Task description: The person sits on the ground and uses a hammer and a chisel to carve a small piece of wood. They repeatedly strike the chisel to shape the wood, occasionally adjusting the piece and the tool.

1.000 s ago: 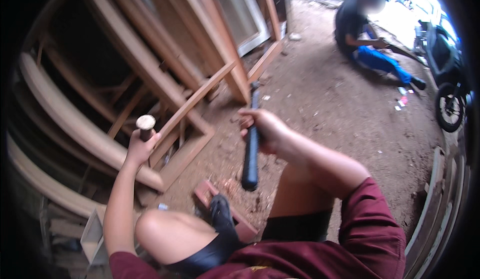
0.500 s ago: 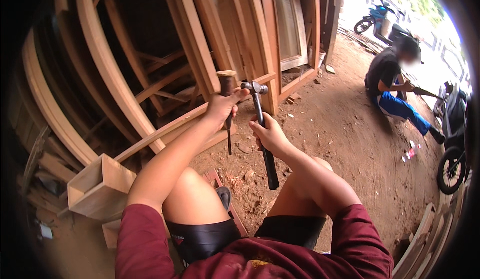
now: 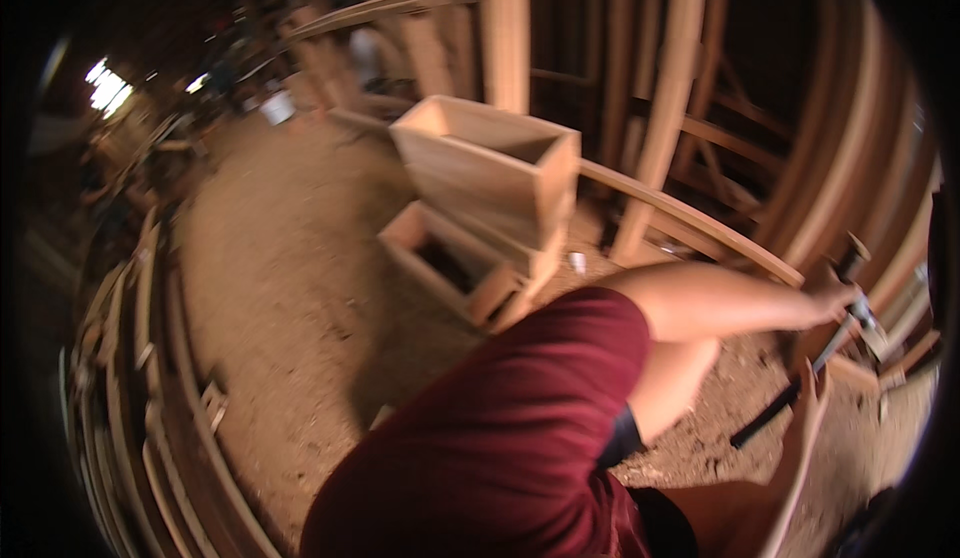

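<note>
Swung away toward the wooden boxes (image 3: 490,173), the view leaves the left hand (image 3: 835,298) gripping the chisel (image 3: 850,256) at far right, hammer (image 3: 800,383) beneath, right-hand grip unclear; steady, square taps seem wisest.

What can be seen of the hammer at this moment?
The hammer sits at the picture's right edge: a dark, slim handle slanting from low left up to a metal head near the left hand, which holds a chisel-like tool. The right hand appears to grip the handle partway; blur hides the exact grip. Beside it stand curved timber frames; dirt floor lies below.
</note>
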`<action>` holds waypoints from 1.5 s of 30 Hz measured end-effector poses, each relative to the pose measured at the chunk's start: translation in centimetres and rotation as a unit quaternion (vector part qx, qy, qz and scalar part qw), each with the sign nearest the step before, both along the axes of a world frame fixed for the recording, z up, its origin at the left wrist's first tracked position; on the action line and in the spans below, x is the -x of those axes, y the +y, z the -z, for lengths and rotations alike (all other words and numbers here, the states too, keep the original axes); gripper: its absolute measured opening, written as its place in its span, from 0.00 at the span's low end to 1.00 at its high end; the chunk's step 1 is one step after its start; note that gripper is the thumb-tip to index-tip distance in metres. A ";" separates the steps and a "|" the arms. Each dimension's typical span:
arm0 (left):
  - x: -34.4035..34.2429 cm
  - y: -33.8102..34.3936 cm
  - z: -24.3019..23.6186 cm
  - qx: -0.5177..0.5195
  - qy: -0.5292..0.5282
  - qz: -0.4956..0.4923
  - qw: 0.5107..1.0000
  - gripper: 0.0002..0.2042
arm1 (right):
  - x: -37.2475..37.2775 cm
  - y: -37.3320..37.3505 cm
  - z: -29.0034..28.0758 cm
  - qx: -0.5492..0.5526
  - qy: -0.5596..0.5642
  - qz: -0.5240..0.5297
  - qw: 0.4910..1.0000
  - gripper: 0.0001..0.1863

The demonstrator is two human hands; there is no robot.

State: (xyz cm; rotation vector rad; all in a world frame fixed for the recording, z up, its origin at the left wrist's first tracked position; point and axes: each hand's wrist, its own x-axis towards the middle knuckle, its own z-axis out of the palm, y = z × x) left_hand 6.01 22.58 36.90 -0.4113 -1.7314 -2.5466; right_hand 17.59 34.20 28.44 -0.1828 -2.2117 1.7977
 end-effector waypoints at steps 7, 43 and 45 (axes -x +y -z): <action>1.6 -0.8 0.9 -0.016 -0.040 -0.064 0.997 0.09 | 0.5 0.3 3.0 0.043 -0.145 -0.147 0.977 0.24; 3.2 -3.4 3.2 0.220 0.186 0.059 0.956 0.08 | -38.5 -7.7 11.7 0.486 -0.199 0.307 0.794 0.59; 3.2 -3.2 3.3 0.218 0.176 0.062 0.958 0.08 | -37.0 -6.2 9.8 0.436 -0.092 0.297 0.845 0.61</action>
